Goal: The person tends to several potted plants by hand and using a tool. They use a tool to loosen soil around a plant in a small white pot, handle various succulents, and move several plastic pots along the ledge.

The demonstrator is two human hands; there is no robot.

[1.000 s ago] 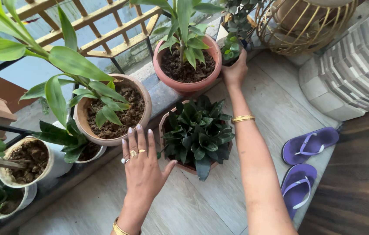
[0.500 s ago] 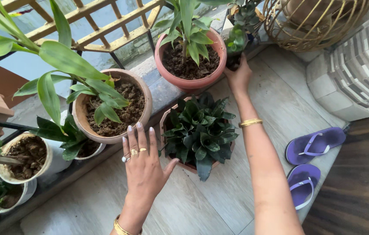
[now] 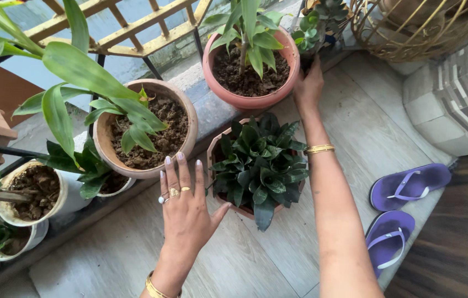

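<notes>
Fingers of right hand (image 3: 307,85) clasp the small plant pot (image 3: 315,40) — left hand (image 3: 185,207) splayed, released.

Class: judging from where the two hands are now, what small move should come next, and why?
Probably the right hand closes around the small dark pot it reaches for: its fingers are already at the base. The left hand hovers open beside the dark-leaved plant, gripping nothing.
</notes>
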